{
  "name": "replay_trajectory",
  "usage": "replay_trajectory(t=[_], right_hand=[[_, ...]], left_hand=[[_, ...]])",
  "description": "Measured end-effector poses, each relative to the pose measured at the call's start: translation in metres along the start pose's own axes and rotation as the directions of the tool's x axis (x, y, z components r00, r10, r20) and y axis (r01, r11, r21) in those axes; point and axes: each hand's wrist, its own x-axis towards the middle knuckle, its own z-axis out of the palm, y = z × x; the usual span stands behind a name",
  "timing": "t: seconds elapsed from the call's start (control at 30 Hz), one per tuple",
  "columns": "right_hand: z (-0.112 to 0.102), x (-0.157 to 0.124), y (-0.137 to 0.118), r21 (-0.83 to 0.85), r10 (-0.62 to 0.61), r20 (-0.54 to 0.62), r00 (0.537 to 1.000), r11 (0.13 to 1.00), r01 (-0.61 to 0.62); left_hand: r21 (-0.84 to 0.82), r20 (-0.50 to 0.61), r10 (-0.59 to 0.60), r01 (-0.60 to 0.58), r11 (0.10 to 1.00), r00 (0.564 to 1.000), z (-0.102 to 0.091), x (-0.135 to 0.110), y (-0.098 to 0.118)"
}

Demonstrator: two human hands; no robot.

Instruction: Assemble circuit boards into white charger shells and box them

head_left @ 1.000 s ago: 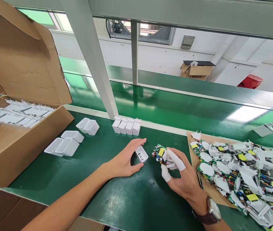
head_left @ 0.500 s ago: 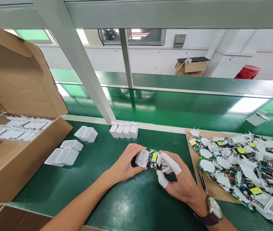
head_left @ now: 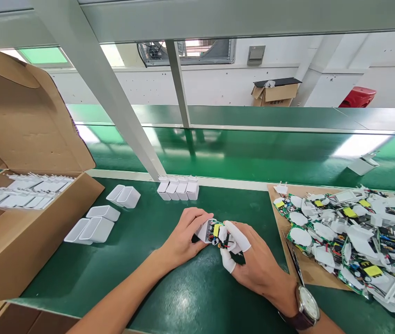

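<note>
Near the middle of the green table, my left hand (head_left: pixel 187 233) is closed round a white plastic housing (head_left: pixel 203 230), its open end facing right. My right hand (head_left: pixel 253 253), with white finger cots on thumb and forefinger, grips a circuit board (head_left: pixel 218 230) with a yellow part and wires. The board's left end sits in the mouth of the housing; how deep it reaches is hidden. Several white housings (head_left: pixel 96 229) lie to the left of my left hand. A row of white plug units (head_left: pixel 178 189) stands behind my hands.
An open cardboard box (head_left: pixel 44 232) holding rows of white units stands at the left. A heap of circuit boards (head_left: pixel 350 241) covers a cardboard sheet (head_left: pixel 312 278) on the right, with tweezers (head_left: pixel 295 262) by its edge. A slanted grey post (head_left: pixel 110 88) rises behind the table.
My right hand has moved left with the circuit board, and the board's end has entered the housing. My left hand still holds the housing. The view has shifted slightly.
</note>
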Motion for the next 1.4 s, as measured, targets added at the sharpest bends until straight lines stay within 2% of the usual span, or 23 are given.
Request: replay_trajectory(t=[0.87, 1.4], right_hand=[[0.0026, 0.0012, -0.0003, -0.022, 0.046, 0.051, 0.998, 0.999, -0.045], [0.0013, -0.0014, 0.0019, -0.034, 0.06, 0.048, 0.997, 0.998, -0.059]], left_hand=[[0.038, 0.055, 0.034, -0.036, 0.999, 0.998, 0.0029, 0.0007, 0.0006], [0.029, 0.034, 0.036, -0.037, 0.999, 0.999, 0.0055, 0.0012, 0.0006]])
